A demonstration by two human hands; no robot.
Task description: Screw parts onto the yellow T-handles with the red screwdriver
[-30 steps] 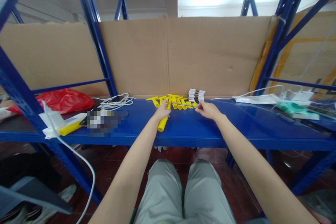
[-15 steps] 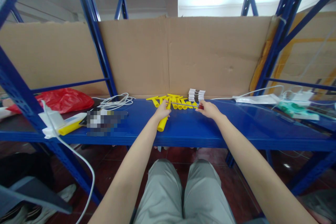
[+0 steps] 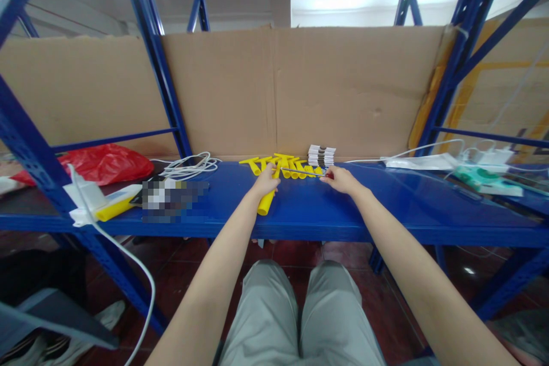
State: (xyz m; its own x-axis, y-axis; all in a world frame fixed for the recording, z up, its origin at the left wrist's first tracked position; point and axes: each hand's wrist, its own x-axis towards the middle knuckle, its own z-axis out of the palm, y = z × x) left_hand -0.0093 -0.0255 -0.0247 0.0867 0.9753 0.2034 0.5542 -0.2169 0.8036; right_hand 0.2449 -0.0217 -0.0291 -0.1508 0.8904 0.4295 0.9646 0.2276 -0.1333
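Note:
My left hand [image 3: 266,180] is closed around a yellow T-shaped piece with a round tubular handle [image 3: 266,203], its handle end pointing toward me. A thin metal rod [image 3: 302,171] spans the gap from that piece to my right hand [image 3: 338,179]. The fingers of my right hand pinch the rod's right end; whatever grip it has there is mostly hidden. Just behind both hands lie several more yellow T-shaped pieces [image 3: 294,164] in a row. Near them, a stack of small white items with dark middles [image 3: 321,155] stands against the cardboard.
The blue shelf [image 3: 326,211] has cardboard [image 3: 343,91] along its back. White cable [image 3: 193,167], a red plastic bag [image 3: 107,163] and a white-and-yellow object [image 3: 115,206] are at left. A white strip [image 3: 420,162] and a green-and-white packet [image 3: 484,180] lie at right.
Almost everything stays in place. The right hand's fingers and the rod have shifted very slightly; both hands keep their hold.

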